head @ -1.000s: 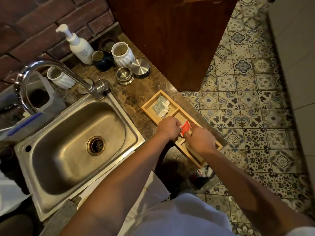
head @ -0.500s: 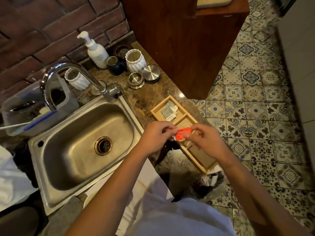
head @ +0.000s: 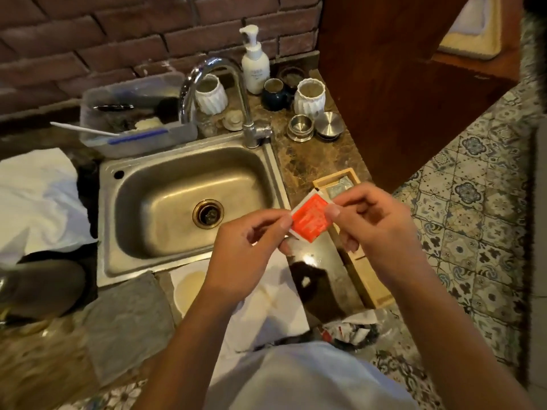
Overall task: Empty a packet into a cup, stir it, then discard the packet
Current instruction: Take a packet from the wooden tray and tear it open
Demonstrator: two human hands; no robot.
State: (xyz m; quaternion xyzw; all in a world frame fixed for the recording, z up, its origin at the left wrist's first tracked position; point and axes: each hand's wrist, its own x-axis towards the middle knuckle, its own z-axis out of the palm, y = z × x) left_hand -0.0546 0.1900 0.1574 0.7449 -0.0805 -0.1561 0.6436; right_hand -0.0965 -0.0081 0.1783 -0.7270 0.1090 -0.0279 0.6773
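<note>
A small red packet (head: 310,221) with white edges is held up between both hands, above the counter just right of the sink. My left hand (head: 251,253) pinches its left corner and my right hand (head: 376,229) pinches its upper right corner. A white cup (head: 188,290) with a pale inside sits on a white cloth near the front counter edge, partly hidden by my left forearm. A wooden tray (head: 370,288) holding more packets lies under my right hand.
A steel sink (head: 177,202) with a tap (head: 245,113) fills the middle. Behind it stand a soap pump bottle (head: 255,66), white ribbed cups, a dark mug (head: 275,94) and steel lids. A plastic tub (head: 133,119) sits at left. A bin bag with crumpled trash (head: 352,329) lies on the tiled floor.
Both hands lifted the red packet from the wooden tray and brought it up and closer, turning it flat toward the camera. The view shifted left toward the sink.
</note>
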